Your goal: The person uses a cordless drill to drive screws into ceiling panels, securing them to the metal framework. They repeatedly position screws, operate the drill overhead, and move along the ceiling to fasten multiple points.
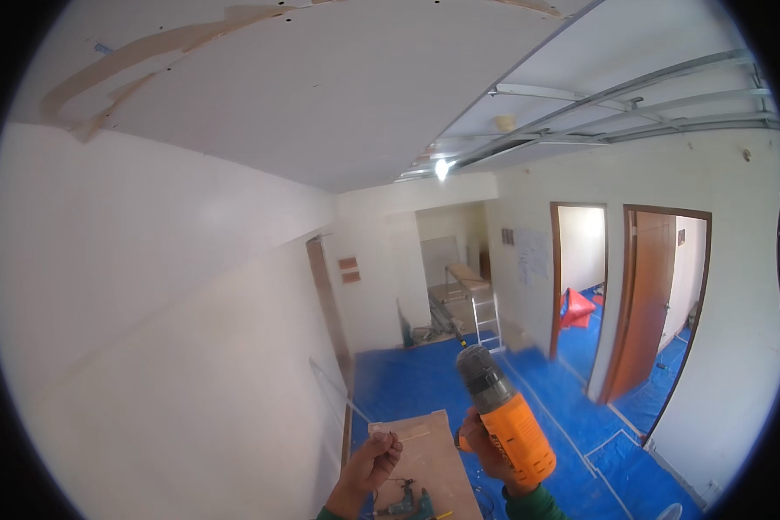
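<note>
The right hand [491, 452] grips an orange drill [518, 433], raised to the right of the brown surface [442, 446]. Above that surface, the left hand [371, 465] has its fingertips drawn together; whether they pinch anything, I cannot tell. A green tool [399, 503] lies on the surface.

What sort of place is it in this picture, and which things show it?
Probably a home or small office under renovation: part of the metal ceiling frame is uncovered, blue floor sheeting is spread out, and the right hand holds an orange drill.
</note>
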A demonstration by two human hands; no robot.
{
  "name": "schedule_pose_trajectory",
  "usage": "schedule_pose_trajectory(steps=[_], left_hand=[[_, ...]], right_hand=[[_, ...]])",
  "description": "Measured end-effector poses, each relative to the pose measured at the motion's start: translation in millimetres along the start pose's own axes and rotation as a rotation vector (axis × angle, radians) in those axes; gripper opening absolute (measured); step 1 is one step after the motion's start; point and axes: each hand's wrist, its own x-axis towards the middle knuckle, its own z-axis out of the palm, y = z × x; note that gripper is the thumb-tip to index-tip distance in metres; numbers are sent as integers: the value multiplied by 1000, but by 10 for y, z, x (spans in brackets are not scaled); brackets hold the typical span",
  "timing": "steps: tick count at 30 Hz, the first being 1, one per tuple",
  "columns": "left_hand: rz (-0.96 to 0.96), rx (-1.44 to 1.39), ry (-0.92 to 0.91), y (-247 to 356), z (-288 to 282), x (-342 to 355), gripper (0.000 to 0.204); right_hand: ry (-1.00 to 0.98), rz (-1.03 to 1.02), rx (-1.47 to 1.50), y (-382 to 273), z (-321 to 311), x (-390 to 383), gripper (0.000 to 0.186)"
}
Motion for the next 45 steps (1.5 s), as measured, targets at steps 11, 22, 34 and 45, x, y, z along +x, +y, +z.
schedule_pose_trajectory(steps=[11,22,34,45], left_hand=[[73,238,-123,635,1512,537,16],[204,249,-433,1067,2898,521,20],[90,182,-390,998,2744,766,22],[153,244,-266,954,2732,789,23]], right_hand=[[-100,-140,-247,84,-71,365,17],[-171,-490,-651,155,-80,489,26],[-151,-181,-100,133,78,738,21],[-185,-102,5,335,180,796,19]])
